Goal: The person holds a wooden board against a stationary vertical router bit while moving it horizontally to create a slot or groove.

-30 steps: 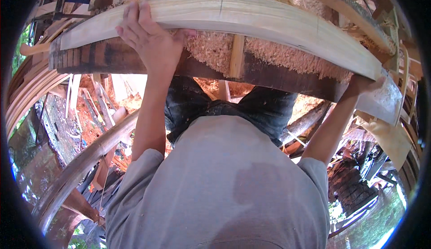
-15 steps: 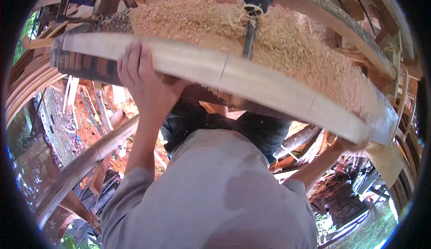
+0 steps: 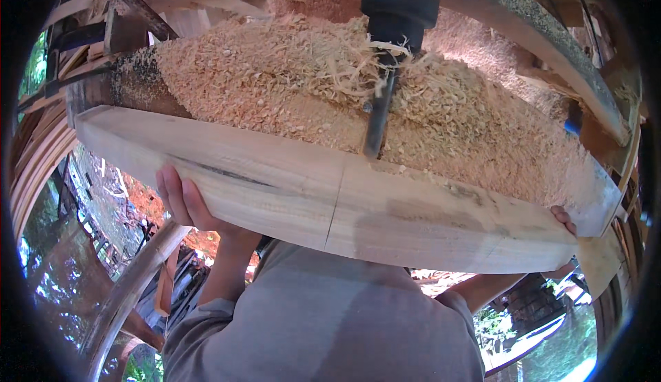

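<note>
A long pale wooden board point(image 3: 441, 223), with a pencil line across it and a curved edge, lies along the near side of a dark bench heaped with sawdust point(image 3: 268, 86). My left hand point(image 3: 189, 203) grips the board's near left part, fingers curled over its face. My right hand point(image 3: 561, 220) wraps round the board's right end, most of it hidden behind the wood. A black tool housing point(image 3: 398, 0) with a steel shaft point(image 3: 379, 117) reaches down just beyond the board's middle, with curly shavings round it.
Curved timbers point(image 3: 523, 37) cross the back. Stacked bent strips point(image 3: 43, 175) stand at the left, and a rough pole point(image 3: 127, 292) slants below them. A tan sheet point(image 3: 596, 261) hangs at the lower right. My grey shirt fills the lower middle, with scrap wood around it.
The board has come toward me and turned to show another face, uncovering the sawdust and the tool shaft. Both hands have moved down with it, still holding it.
</note>
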The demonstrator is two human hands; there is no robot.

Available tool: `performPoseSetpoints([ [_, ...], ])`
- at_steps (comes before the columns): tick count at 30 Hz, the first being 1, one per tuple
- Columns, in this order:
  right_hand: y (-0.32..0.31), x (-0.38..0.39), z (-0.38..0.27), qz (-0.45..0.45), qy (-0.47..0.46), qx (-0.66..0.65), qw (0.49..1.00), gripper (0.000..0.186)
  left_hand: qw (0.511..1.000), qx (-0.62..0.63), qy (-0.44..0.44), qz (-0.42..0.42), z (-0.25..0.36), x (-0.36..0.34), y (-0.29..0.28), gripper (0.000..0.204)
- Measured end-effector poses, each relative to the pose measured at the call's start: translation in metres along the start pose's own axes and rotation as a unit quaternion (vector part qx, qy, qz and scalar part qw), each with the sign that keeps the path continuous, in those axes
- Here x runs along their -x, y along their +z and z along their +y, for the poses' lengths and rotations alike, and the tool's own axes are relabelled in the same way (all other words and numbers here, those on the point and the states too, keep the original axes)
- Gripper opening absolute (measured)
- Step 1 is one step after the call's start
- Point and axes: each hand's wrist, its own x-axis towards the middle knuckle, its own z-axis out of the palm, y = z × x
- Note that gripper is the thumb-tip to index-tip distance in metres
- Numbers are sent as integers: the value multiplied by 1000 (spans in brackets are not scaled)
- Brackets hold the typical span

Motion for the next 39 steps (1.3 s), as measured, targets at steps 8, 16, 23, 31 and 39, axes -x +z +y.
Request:
performPoseSetpoints([
  [8,-6,-17,4,-40,11,28,999,90,999,-30,8,23,9,-9,7,83],
  [16,0,-25,7,-16,20,5,1000,90,1000,-17,13,-1,4,-4,8,86],
  [23,-13,-30,16,21,1,-35,999,91,999,9,-16,37,10,-11,12,75],
  [31,-21,-33,17,12,17,-13,1000,96,997,34,-47,-49,15,-21,4,92],
  [39,-12,-49,22,17,13,16,1000,96,996,51,-59,-50,18,-33,10,93],
])
